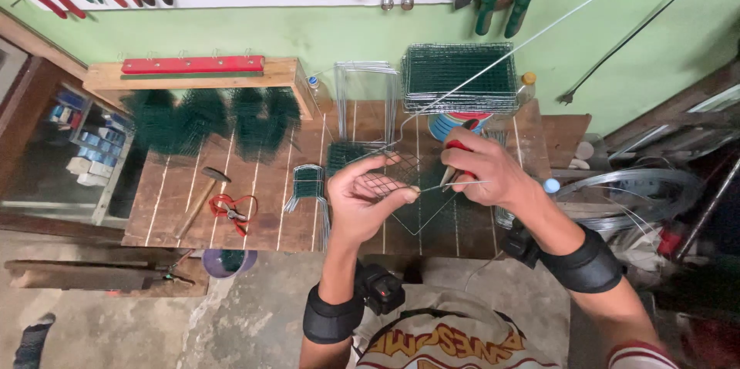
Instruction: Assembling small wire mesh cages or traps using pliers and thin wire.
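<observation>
Head cam looking straight down at our wooden worktop (pixel 231 207), and we've got both hands busy over a flat piece of green wire mesh (pixel 420 203). Our left hand (pixel 370 199) has its grip closed on the near edge of the mesh, thumb and fingers pinching it up off the boards. Our right hand (pixel 482 169) is wrapped around red-handled pliers (pixel 456 161), jaws pointing at the mesh edge just beside the left fingertips, right where a long bare wire (pixel 501 57) runs off toward the wall. Can't quite tell if the jaws are biting the wire or only touching it. Risk as we see it: that long wire is springy, so if the pliers slip it could whip loose, and the left fingertips sit really close to the jaws, so a pinch looks possible. Hammer (pixel 199 199) and a second pair of red pliers (pixel 231 209) lie off to the left, stack of finished mesh baskets (pixel 461 76) at the back.
</observation>
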